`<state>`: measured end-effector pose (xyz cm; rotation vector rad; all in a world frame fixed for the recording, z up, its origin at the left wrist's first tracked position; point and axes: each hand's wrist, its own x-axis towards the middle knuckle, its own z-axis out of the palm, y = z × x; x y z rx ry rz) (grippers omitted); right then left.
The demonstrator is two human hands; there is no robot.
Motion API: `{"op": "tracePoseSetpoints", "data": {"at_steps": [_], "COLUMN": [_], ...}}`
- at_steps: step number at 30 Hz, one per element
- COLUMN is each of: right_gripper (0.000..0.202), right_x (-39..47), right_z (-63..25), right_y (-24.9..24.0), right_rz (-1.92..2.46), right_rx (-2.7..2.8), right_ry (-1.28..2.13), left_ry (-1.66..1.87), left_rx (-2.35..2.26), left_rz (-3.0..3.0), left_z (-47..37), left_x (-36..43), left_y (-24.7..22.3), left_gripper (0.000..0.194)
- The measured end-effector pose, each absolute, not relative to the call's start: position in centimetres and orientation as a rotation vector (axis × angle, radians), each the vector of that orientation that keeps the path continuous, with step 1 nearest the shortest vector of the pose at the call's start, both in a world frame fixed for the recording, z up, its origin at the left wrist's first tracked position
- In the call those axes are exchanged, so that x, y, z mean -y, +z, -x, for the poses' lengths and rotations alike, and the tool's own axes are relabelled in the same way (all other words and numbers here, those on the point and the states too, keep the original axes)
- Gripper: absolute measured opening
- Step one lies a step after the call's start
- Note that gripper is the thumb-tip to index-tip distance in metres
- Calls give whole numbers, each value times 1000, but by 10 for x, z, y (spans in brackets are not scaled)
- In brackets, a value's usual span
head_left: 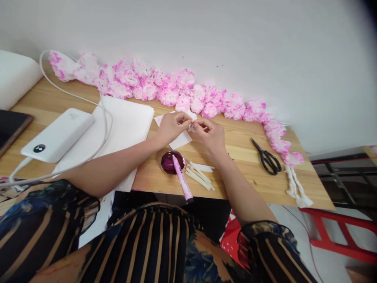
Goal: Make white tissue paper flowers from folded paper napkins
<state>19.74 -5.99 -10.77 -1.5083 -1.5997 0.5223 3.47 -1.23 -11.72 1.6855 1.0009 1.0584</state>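
Observation:
My left hand (pixel 174 126) and my right hand (pixel 210 135) meet at the middle of the table. Both pinch a small crumpled white paper flower (pixel 192 115) between thumb and fingertips; the fingers partly cover it. Under and beside my left hand lie white paper squares (pixel 182 140). Closer to me, a pink marker (pixel 183 181) leans across a small dark bowl (pixel 167 164) with purple inside. Several thin off-white sticks (pixel 199 180) lie loosely to the right of the marker.
Pink-and-white paper flowers (pixel 166 96) run along the wall, ending in white twisted strips (pixel 294 186) at right. Black scissors (pixel 268 159) lie right of my hands. At left are a paper stack (pixel 126 118), a power bank (pixel 59 133) with its cable, and a dark device (pixel 11 127). A red stool (pixel 343 236) stands below.

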Motion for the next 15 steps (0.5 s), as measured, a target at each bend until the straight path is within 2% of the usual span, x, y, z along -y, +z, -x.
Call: {"op": "tracePoseSetpoints", "data": {"at_steps": [15], "right_gripper": [20], "right_x": [58], "right_z": [-197], "right_y": [-107], "right_rz": [1476], "right_rx": [1581], "right_ry": [573], "left_ry": [1043], "left_rx": [-939], "left_rz": [-1536], "left_z": [-36], "left_x": [11], "left_y": [-121], "left_gripper": [14]}}
